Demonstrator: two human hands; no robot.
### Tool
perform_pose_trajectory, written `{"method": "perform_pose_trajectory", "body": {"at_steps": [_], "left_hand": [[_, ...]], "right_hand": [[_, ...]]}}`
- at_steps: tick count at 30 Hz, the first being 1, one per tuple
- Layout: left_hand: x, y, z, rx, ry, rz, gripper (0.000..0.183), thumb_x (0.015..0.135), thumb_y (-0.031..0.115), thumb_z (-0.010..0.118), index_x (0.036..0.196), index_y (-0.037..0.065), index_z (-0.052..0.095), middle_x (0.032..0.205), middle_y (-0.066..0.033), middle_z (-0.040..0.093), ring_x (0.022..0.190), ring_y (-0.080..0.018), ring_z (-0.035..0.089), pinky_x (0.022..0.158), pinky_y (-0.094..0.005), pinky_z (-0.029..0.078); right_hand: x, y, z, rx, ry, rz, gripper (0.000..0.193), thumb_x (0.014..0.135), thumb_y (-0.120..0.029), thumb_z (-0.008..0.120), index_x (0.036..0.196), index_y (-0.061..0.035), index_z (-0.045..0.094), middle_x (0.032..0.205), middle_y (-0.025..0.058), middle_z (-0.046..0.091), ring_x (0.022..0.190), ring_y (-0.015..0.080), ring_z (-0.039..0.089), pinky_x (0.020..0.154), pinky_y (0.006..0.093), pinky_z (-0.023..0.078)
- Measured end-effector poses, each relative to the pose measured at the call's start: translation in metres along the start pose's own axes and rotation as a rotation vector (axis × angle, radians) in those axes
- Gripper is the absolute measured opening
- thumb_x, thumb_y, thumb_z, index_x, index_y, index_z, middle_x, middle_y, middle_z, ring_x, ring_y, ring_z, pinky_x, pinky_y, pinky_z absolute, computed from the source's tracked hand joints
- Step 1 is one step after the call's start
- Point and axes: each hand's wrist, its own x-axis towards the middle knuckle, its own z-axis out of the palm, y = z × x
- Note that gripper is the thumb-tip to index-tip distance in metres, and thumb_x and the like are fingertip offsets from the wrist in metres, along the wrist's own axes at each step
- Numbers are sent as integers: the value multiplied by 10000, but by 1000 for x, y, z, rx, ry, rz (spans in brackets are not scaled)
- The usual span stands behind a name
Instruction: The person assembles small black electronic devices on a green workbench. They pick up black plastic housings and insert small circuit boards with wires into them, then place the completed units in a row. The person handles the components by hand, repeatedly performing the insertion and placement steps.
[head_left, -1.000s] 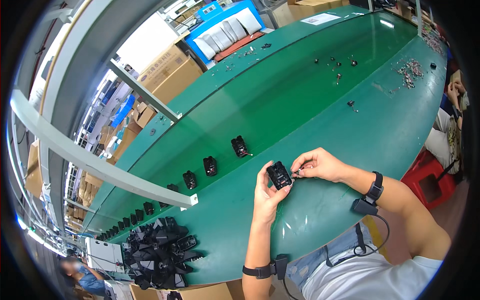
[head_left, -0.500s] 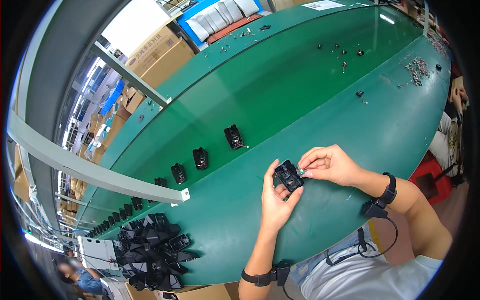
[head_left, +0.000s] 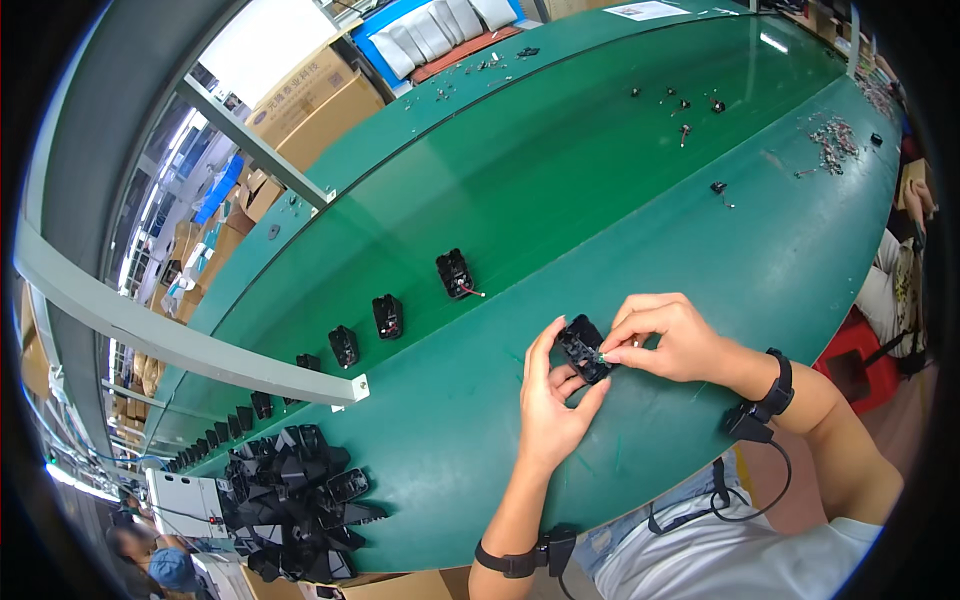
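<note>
My left hand (head_left: 553, 420) holds a black plastic housing (head_left: 574, 347), its open hollow side facing up. Thumb and fingers grip it from opposite sides. My right hand (head_left: 668, 338) pinches a small greenish part (head_left: 604, 357) at the housing's right edge. Its fingertips partly cover that part, so its exact kind does not show. Both hands are above the green table (head_left: 500, 430), near its front edge.
Along the green belt (head_left: 560, 190) stands a row of black housings (head_left: 388, 316), one with a red wire. More black housings (head_left: 290, 500) are heaped at left, by a grey metal post (head_left: 200, 345). Small wired parts (head_left: 833, 145) lie at far right. A co-worker (head_left: 170, 565) is at lower left.
My right fingertips have moved the small part from beside the housing to over its right edge. The housing has tilted slightly in my left hand. The whole view has shifted a little.
</note>
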Motion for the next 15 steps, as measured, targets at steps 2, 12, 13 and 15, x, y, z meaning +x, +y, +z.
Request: {"method": "perform_pose_trajectory", "body": {"at_steps": [2,12,13,15], "left_hand": [[0,1,-2,66,-4,22,874,771,-98,786,1498,10,313,1331,-169,524,1138,-236,630,956,-360,556],[2,10,-1,303,80,265,830,696,-10,883,1406,-49,454,1330,-122,479,1241,-272,573,1055,-408,511],[2,10,0,280,86,272,828,693,-16,883,1402,-52,456,1338,-121,470,1254,-278,565,1072,-415,502],[2,7,1,256,76,264,826,687,-27,884,1393,-52,457,1345,-119,463,1264,-284,557,1082,-420,494]], "right_hand": [[-1,1,4,-38,91,-144,119,823,-47,765,937,-14,756,906,85,676,793,167,676,671,281,571],[-17,9,30,322,148,29,82,888,-79,737,935,-18,710,957,61,619,822,117,597,698,252,515],[-19,10,34,413,163,61,84,896,-82,733,941,-16,706,984,63,607,841,113,593,708,251,520],[-21,11,40,594,191,127,89,912,-87,723,953,-12,700,1037,67,585,879,106,584,727,250,529]]}}
